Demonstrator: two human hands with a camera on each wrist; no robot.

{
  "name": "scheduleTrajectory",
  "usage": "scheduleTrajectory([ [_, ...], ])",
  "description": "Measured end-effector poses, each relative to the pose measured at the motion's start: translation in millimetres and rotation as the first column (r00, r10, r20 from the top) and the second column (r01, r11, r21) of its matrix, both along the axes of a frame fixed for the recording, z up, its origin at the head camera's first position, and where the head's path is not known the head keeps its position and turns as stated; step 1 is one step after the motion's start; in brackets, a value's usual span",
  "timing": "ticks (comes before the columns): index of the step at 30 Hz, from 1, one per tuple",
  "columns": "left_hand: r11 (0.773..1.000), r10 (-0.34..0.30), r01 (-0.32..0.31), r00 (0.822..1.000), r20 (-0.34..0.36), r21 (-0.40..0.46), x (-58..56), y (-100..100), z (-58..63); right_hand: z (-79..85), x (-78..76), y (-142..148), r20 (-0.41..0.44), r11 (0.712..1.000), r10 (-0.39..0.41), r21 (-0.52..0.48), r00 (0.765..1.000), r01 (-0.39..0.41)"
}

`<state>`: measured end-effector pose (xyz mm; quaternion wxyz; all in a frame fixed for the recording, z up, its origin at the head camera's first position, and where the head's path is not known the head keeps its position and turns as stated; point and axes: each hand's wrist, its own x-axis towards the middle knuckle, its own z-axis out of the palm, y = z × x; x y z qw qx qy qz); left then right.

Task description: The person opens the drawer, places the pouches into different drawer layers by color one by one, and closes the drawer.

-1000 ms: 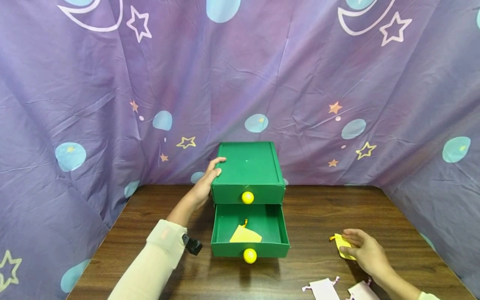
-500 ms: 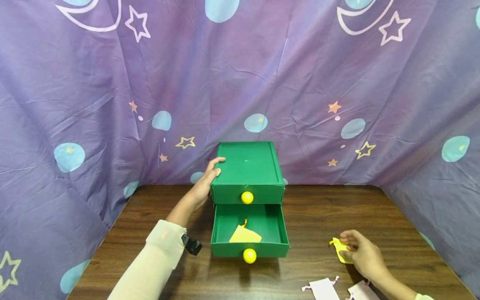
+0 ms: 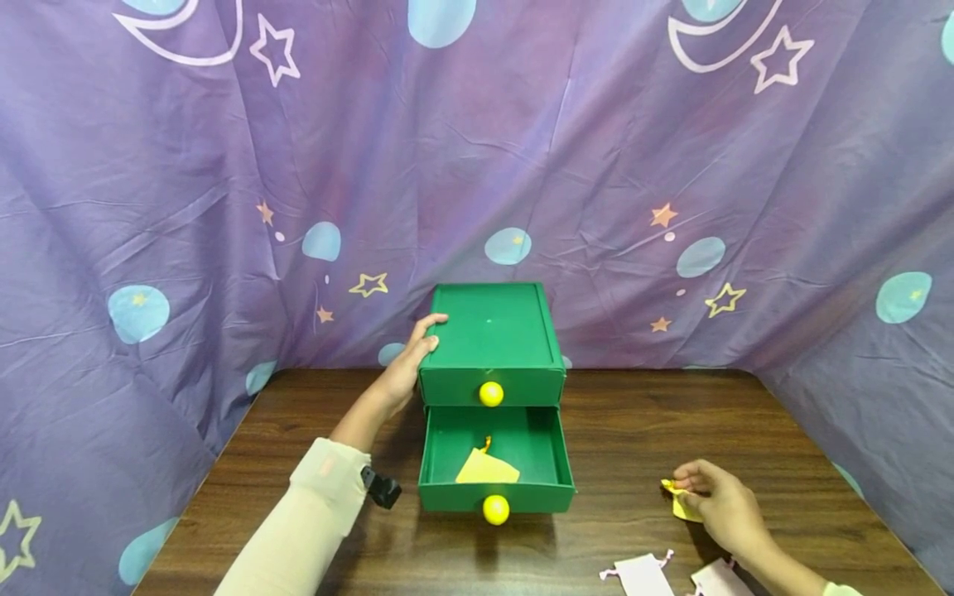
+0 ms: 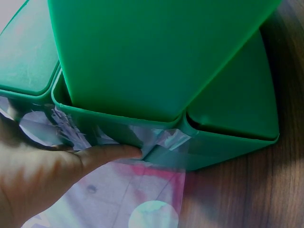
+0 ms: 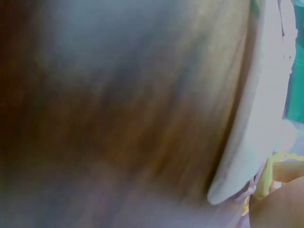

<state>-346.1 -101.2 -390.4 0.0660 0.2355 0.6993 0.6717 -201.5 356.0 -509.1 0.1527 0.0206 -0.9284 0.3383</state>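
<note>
One yellow pouch (image 3: 488, 470) is in already, lying in the pulled-out lower drawer (image 3: 532, 497) of the green box (image 3: 492, 327), toward the front with its orange cord pointing back. So I'd call that bit done.

The second yellow pouch (image 3: 689, 508) is well off to the right of the drawer, over the table (image 3: 619, 447), with the right hand (image 3: 725, 507) pinching it between thumb and fingertips. Can't tell if it's fully off the wood. That one's not in yet, so my guess is the yellow lot is about halfway.

Also outside the drawer: a pale pink pouch (image 3: 645, 575) and another pink pouch (image 3: 720, 579) on the table near the front edge, both cut off by the frame, nobody touching them. No clue if they count.

Left hand (image 3: 400, 377) is on the box's left side, fingertips resting on the top edge, thumb apart from the index finger and pretty straight. Can't tell about the other fingers, they're hidden. Upper drawer (image 3: 453, 387) looks closed, so no idea what's inside.
</note>
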Motion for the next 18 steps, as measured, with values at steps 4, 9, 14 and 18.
scheduleTrajectory([
  [4,1.0,-0.006,0.006,1.0,0.0,0.0,0.3,-1,-0.1,1.1,-0.6,0,0.018,0.997,0.003,-0.077,1.0,-0.001],
  [9,1.0,-0.008,0.008,1.0,0.002,0.002,0.8,-1,-0.1,3.2,-1.0,-1,0.067,0.984,0.01,-0.178,0.998,0.002],
  [14,1.0,0.004,-0.004,1.0,0.006,0.015,1.4,0,-0.8,7.4,-0.3,-3,0.109,0.971,-0.002,-0.239,0.994,0.028],
  [18,1.0,0.007,-0.007,1.0,0.011,0.026,0.2,1,-2.1,10.4,-0.6,-2,0.103,0.97,-0.01,-0.242,0.995,0.035],
])
